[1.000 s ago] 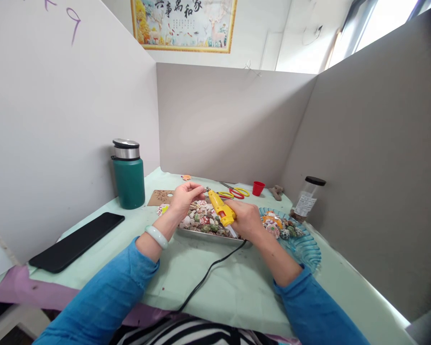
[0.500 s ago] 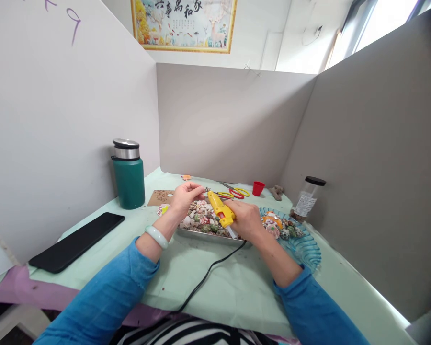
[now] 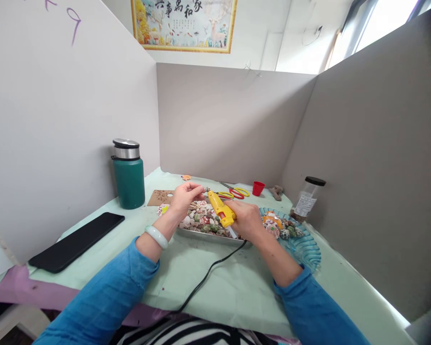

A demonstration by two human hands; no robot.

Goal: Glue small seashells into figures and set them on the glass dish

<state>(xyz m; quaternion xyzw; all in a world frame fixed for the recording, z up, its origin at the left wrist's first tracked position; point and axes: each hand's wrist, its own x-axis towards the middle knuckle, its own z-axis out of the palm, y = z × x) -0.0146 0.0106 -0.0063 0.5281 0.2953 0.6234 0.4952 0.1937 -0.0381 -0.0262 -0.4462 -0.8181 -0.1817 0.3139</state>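
Note:
My right hand (image 3: 247, 219) is wrapped round a yellow hot glue gun (image 3: 221, 209), its nozzle pointing up and to the left. A clear glue stick (image 3: 232, 232) juts from the gun's rear. Thumb and fingertips of my left hand (image 3: 186, 196) are pinched on a small greyish shell (image 3: 207, 189), right at the nozzle; its shape is mostly hidden. Beneath both hands lies a metal tray (image 3: 197, 235) filled with shells (image 3: 203, 220) in white, red and green. A black cord (image 3: 211, 266) runs from near my right hand toward the table's front edge.
On the left stand a green bottle (image 3: 129, 182) and a black phone (image 3: 77, 242). Scissors (image 3: 239, 192), a red cup (image 3: 258, 188) and a brown card (image 3: 159, 197) lie behind the tray. At right are a blue plate (image 3: 313, 249) with shells and a clear jar (image 3: 306, 199).
Almost nothing differs. The glue gun has tilted very slightly at its rear, while both hands stay in the same place.

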